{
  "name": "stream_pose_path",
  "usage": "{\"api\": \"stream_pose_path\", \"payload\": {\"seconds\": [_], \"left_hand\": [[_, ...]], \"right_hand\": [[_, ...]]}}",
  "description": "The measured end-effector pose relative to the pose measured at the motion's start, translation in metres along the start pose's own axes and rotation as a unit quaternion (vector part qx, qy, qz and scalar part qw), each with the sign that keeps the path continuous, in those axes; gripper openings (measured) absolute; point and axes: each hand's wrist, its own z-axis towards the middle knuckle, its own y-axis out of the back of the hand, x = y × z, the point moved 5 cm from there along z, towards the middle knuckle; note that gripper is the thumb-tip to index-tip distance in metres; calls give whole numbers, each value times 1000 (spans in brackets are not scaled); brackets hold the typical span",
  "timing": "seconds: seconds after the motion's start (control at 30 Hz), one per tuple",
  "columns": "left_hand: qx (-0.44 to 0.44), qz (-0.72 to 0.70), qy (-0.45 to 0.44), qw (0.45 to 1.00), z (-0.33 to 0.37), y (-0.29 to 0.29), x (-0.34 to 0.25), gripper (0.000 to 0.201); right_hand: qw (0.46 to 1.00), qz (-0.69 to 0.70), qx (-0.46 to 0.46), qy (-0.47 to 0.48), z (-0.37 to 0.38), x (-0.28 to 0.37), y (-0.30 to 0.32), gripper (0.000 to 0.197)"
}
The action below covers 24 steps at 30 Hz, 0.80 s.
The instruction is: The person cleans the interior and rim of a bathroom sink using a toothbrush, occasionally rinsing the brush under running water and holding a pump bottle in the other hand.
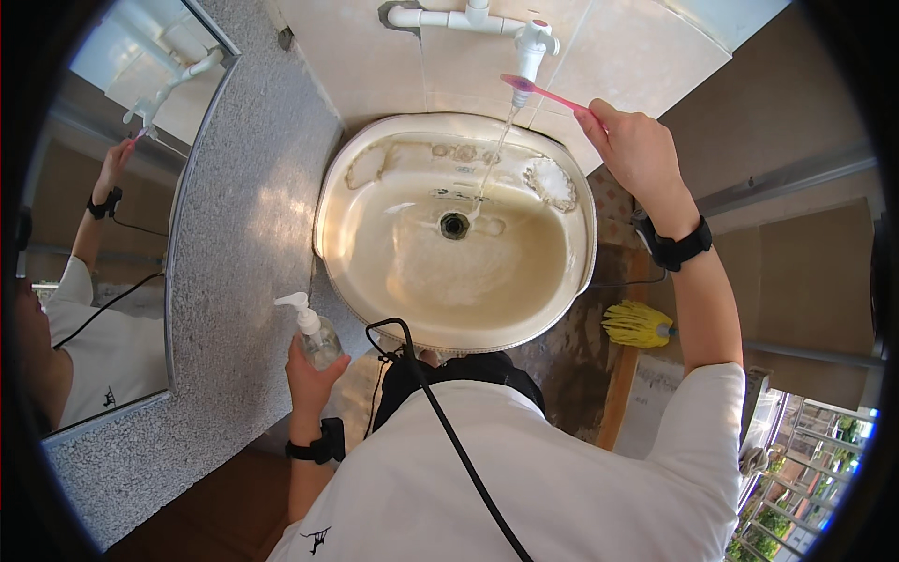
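Observation:
My right hand (639,155) is closed around the handle end of a slim pink spoon (554,95). The spoon's oval head lies at the mouth of the white tap (531,58), and water runs down past it into the basin. Lower left, my left hand (315,382) is wrapped around a clear pump bottle (325,347) with a white pump top, held upright beside the sink's near left side. Between my hands is the cream oval washbasin (327,201), stained around its back ledge, with a dark round drain.
A speckled grey wall (239,253) with a mirror (126,281) stands close on the left. Behind the basin, a white pipe (449,19) runs along the tiles. A yellow mop head (635,324) is low on the right. A black cable (445,421) hangs over my shirt.

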Motion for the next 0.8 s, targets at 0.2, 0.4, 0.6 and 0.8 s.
{"api": "stream_pose_path", "payload": {"seconds": [0.2,0.4,0.6,0.8], "left_hand": [[3,-35,2,999,2,-2,-11,70],[0,-15,2,1000,-4,0,-10,69],[10,-37,18,999,-2,-2,-7,69],[-10,-19,9,1000,-7,-2,-4,67]], "right_hand": [[994,-77,-77,-6,12,0,12,34],[996,-77,-52,-7,8,-21,10,34],[996,-41,-57,61,36,-32,4,35],[998,-27,-10,53,41,-33,3,37]]}}
